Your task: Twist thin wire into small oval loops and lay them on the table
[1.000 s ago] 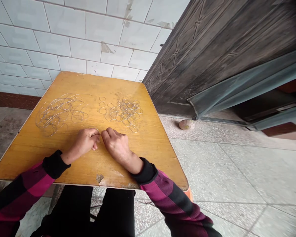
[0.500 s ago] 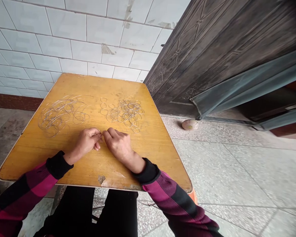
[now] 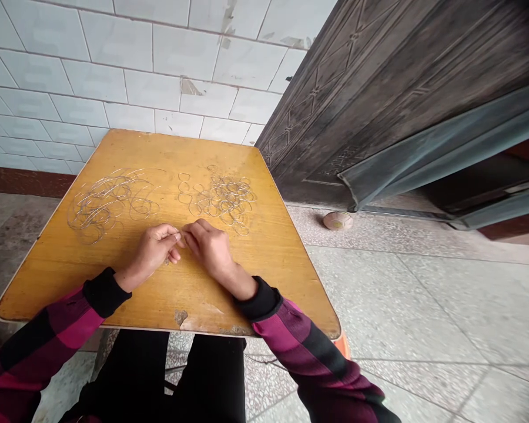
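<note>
My left hand [image 3: 157,247] and my right hand [image 3: 208,244] meet over the middle of the wooden table [image 3: 158,299]. Thumb and fingertips of both are pinched on a thin wire [image 3: 179,231], mostly hidden by the fingers. To the left, beyond my left hand, lies a loose tangle of curved wire pieces [image 3: 114,197]. Past my right hand is a pile of small wire loops [image 3: 229,200]. A short column of looped wire [image 3: 184,187] sits between the two heaps.
White wall tiles [image 3: 136,88] rise behind the table's far edge. A dark carved door [image 3: 335,106] with a grey-green curtain [image 3: 423,153] stands at the right. A pale ball [image 3: 337,220] lies on the floor near the doorway. The table's front edge has chipped patches [image 3: 180,317].
My right hand has turned slightly at the wrist and its knuckles have lifted a little. The left hand stays nearly in place, still pinching. Both heaps look the same.
</note>
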Demonstrator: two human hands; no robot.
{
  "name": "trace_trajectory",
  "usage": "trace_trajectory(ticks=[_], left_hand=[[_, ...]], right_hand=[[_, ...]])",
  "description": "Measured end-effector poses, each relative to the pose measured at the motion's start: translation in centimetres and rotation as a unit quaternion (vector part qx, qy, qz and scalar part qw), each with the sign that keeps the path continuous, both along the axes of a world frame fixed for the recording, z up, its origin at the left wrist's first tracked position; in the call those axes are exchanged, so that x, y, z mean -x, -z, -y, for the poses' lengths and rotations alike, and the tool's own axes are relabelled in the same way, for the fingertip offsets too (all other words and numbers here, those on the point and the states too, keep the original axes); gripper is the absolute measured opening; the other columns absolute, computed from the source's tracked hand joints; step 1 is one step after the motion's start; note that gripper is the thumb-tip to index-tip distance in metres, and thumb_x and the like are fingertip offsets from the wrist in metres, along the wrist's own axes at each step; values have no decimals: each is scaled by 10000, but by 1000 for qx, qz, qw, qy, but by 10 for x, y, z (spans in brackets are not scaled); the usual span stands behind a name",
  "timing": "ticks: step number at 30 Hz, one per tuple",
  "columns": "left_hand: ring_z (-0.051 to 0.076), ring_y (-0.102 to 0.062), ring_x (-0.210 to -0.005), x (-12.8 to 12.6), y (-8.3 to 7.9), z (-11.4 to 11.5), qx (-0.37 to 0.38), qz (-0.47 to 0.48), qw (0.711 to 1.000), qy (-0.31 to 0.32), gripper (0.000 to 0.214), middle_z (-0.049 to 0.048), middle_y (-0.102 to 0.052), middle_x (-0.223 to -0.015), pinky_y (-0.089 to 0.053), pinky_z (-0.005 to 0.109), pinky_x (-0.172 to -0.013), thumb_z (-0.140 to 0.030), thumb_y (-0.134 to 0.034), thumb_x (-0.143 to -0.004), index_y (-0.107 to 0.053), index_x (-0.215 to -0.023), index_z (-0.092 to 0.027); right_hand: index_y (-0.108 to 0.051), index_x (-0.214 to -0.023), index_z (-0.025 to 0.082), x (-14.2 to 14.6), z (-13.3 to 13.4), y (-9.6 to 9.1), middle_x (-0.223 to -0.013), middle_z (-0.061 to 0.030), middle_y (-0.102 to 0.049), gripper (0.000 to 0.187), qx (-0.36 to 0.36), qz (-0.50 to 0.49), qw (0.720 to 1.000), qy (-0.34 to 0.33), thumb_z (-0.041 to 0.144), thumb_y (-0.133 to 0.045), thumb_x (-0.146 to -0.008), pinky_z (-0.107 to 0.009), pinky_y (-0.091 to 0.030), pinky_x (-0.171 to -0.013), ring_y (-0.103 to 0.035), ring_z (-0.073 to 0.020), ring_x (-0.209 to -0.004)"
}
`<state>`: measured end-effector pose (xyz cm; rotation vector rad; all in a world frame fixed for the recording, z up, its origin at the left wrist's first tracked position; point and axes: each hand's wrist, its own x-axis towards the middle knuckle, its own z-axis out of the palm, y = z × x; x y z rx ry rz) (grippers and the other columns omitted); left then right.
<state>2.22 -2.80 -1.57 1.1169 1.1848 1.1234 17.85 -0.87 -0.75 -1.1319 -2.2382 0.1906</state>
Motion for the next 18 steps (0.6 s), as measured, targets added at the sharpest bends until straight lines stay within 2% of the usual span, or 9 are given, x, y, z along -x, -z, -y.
trace_trajectory(ticks=[4, 6, 9, 10, 12, 14, 16, 18], left_hand=[[93, -598, -454, 3, 2, -5, -26, -10, 999, -20, 204, 36, -695, -781, -482, 207, -403, -349, -649, -764, -608, -779, -150], [109, -616, -464, 3, 0, -6, -20, -35, 999, -15, 198, 33, -693, -747, -490, 209, -408, -336, -646, -767, -617, -820, -147], [143, -626, -452, 4, -8, 0, 6, -97, 995, 27, 234, 12, -655, -591, -480, 214, -401, -332, -620, -793, -633, -922, -137], [151, -635, -463, 4, -11, 4, -1, -119, 992, 42, 258, 20, -664, -598, -492, 224, -415, -337, -608, -806, -636, -961, -132], [153, -655, -510, 7, -17, 14, -54, -157, 985, 53, 310, 60, -721, -764, -507, 241, -439, -341, -599, -820, -637, -1050, -137], [132, -616, -477, 11, -22, 22, -131, -219, 966, 40, 285, 56, -722, -761, -501, 251, -469, -323, -588, -838, -665, -1052, -151], [141, -637, -581, 15, -26, 26, -227, -266, 937, -12, 206, 61, -728, -808, -527, 271, -603, -278, -586, -848, -704, -986, -181], [183, -663, -827, 19, -28, 23, -299, -292, 907, -55, 158, 73, -725, -944, -513, 307, -809, -244, -600, -840, -726, -930, -210]], right_hand=[[-677, -843, 157, -4, -4, -2, -710, -19, -657, 157, 97, -162, 981, -35, 234, -554, -902, -219, -398, -585, -556, -108, -604], [-681, -816, 157, -5, -6, -2, -667, -14, -646, 185, 108, -182, 977, -28, 236, -540, -905, -222, -391, -572, -546, -108, -586], [-686, -790, 155, -8, -10, -3, -604, -1, -615, 196, 107, -173, 979, -14, 231, -540, -898, -226, -380, -570, -535, -109, -574], [-686, -785, 154, -10, -12, -4, -590, 3, -606, 196, 108, -169, 980, -11, 231, -543, -895, -226, -376, -569, -530, -108, -570], [-686, -781, 151, -15, -15, -6, -573, 9, -593, 194, 113, -161, 981, -4, 230, -547, -892, -225, -370, -572, -523, -105, -566], [-687, -778, 150, -20, -17, -9, -572, 11, -591, 195, 115, -150, 982, -4, 228, -549, -890, -226, -369, -578, -520, -103, -571], [-689, -773, 147, -25, -18, -11, -592, 4, -603, 204, 114, -138, 984, -18, 225, -544, -894, -228, -374, -588, -525, -103, -582], [-694, -779, 144, -27, -17, -13, -641, -10, -634, 209, 112, -128, 984, -44, 227, -543, -898, -230, -386, -601, -543, -105, -603]])
